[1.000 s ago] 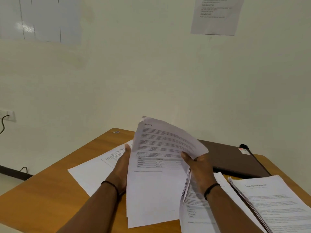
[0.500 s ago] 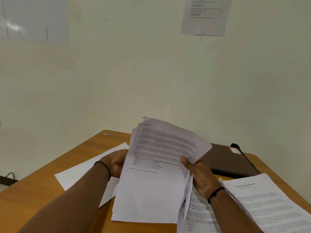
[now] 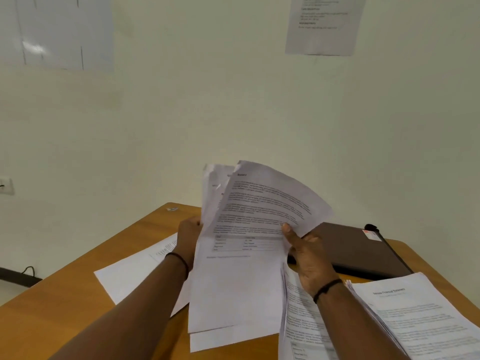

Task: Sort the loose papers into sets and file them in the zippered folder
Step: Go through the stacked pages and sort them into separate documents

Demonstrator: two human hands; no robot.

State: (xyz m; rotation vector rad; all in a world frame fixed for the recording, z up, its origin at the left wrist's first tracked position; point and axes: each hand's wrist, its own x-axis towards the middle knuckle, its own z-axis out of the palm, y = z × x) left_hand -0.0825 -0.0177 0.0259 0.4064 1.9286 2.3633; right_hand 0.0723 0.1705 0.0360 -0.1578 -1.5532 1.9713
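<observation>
Right hand (image 3: 309, 258) thumb pinching raised papers (image 3: 246, 255), left hand (image 3: 188, 236) apparently gripping behind

A wall notice (image 3: 323, 24), a socket (image 3: 5, 185), wooden table (image 3: 65, 302)

a plain off-white wall (image 3: 207, 105) fills most of the view. a glossy white sheet (image 3: 55, 32) with thin dark lines is fixed at its upper left and reflects a patch of light. a printed notice (image 3: 324, 24) hangs at upper right; its text is too small to read. a wall socket (image 3: 5, 185) sits at the left edge. below it, a dark cable (image 3: 23, 272) runs along the wall base. the wooden surface (image 3: 65, 302) is orange-brown with rounded corners.
</observation>
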